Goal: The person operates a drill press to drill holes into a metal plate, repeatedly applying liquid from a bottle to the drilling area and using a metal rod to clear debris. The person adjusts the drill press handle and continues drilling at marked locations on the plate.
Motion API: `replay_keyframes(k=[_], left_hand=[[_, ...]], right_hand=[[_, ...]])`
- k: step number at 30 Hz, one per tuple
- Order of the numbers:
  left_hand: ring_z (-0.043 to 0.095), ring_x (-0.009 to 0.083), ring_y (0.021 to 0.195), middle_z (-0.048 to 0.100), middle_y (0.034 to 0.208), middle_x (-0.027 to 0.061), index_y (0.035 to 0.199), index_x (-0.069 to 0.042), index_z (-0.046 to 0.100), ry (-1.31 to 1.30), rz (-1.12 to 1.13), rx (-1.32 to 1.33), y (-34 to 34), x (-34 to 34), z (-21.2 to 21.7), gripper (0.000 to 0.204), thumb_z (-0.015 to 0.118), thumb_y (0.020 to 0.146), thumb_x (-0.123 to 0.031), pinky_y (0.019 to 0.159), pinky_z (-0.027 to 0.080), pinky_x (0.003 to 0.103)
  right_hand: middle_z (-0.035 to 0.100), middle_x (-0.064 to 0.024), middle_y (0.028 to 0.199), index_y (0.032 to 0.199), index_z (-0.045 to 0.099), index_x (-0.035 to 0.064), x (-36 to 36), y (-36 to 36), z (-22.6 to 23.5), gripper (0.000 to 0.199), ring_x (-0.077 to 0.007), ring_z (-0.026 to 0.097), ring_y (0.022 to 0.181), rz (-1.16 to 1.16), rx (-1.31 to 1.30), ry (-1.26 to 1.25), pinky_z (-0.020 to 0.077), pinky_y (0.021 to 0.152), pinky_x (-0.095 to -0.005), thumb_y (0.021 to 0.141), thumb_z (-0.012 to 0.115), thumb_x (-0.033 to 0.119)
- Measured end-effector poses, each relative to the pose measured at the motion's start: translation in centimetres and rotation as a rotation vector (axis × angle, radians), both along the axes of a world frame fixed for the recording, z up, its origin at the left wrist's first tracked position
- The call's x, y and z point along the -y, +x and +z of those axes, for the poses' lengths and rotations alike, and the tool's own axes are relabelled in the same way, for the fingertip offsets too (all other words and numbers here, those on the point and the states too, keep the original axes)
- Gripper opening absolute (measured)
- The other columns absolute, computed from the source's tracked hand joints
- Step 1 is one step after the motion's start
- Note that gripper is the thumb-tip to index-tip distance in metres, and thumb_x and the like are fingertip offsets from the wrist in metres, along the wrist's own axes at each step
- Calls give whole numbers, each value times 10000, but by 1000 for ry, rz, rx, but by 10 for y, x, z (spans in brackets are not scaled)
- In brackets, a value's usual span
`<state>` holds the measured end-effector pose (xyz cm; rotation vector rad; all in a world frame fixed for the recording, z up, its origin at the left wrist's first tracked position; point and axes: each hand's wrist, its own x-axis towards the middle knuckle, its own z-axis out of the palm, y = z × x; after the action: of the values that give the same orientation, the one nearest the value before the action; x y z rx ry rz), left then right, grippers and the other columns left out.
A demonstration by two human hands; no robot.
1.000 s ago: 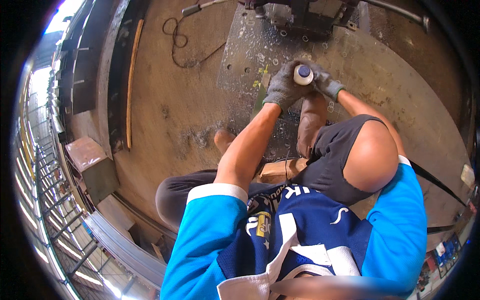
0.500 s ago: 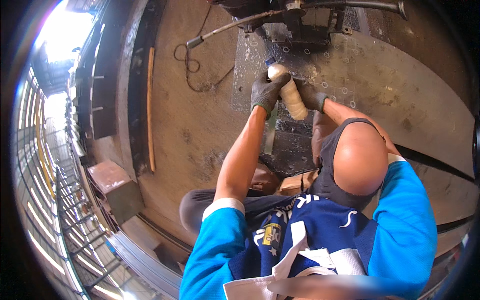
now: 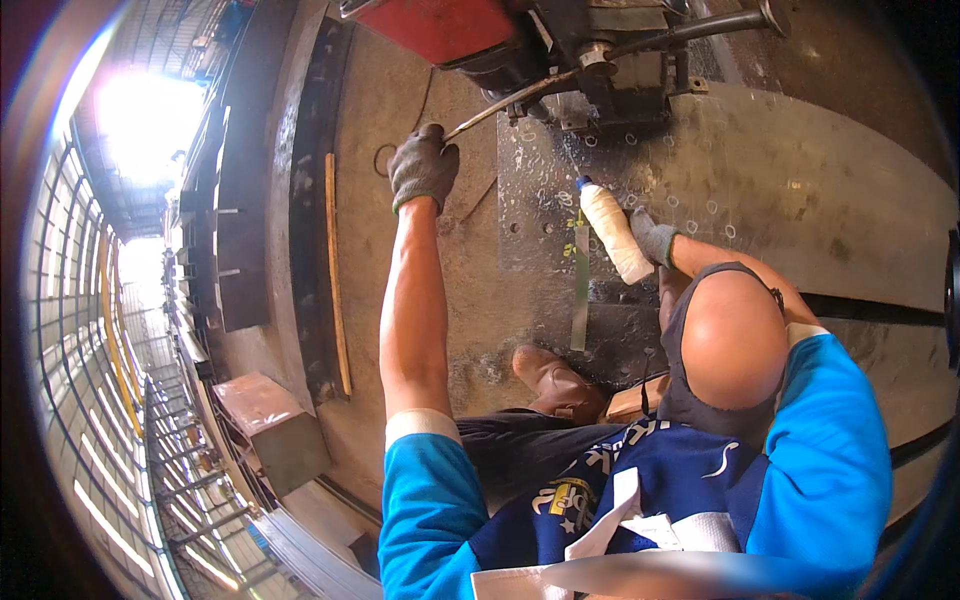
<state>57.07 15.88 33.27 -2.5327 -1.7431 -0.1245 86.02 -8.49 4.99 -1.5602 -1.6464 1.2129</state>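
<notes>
My left hand (image 3: 422, 170), in a dark grey work glove, is closed round the end of a long metal lever (image 3: 515, 98). The lever's grip end is hidden under the fingers. It runs to a hub on a red and black machine (image 3: 440, 28) at the top of the view. My right hand (image 3: 652, 238), gloved too, is closed on a plastic bottle (image 3: 613, 232) with whitish contents and a blue cap. The bottle is tilted, its cap pointing away from me toward the machine. Beneath it lies a metal plate (image 3: 800, 180) with chalk circles and a wet, speckled area.
A green strip (image 3: 581, 290) lies by the bottle. My boot (image 3: 560, 385) and bent knee are close below. At left are a long wooden stick (image 3: 336, 275), a dark steel beam (image 3: 305, 180) and a metal box (image 3: 270, 410). A cable trails on the floor near the lever.
My left hand has let go of the bottle and moved left and up onto the lever's end. My right hand keeps the bottle, now slightly lower and further right. More of the red machine shows.
</notes>
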Motion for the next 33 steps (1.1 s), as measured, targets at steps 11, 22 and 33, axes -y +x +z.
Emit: replay_keyframes(k=[11, 22, 33], left_hand=[[680, 431, 1080, 720, 1125, 229, 1159, -95, 674, -224, 70, 72, -21, -7, -71, 285, 587, 957, -277, 911, 536, 528], [667, 437, 1141, 706, 1162, 252, 1178, -76, 624, -327, 65, 26, -67, -1, -93, 269, 550, 973, -235, 931, 528, 518], [649, 445, 1167, 689, 1214, 245, 1189, -79, 612, -389, 47, 47, -113, 8, -109, 271, 529, 999, -252, 946, 515, 523]], right_hand=[[570, -130, 1475, 1503, 487, 68, -9, -25, -9, 442, -242, 532, 1350, 57, 44, -24, 398, 1165, -374, 1104, 431, 249], [578, -124, 1459, 1492, 495, 70, -14, -67, -16, 437, -238, 538, 1336, 190, 76, -33, 406, 1153, -372, 1099, 438, 252], [587, -119, 1443, 1481, 504, 72, -11, -119, -16, 431, -233, 544, 1321, 254, 100, -52, 414, 1140, -369, 1094, 445, 255]])
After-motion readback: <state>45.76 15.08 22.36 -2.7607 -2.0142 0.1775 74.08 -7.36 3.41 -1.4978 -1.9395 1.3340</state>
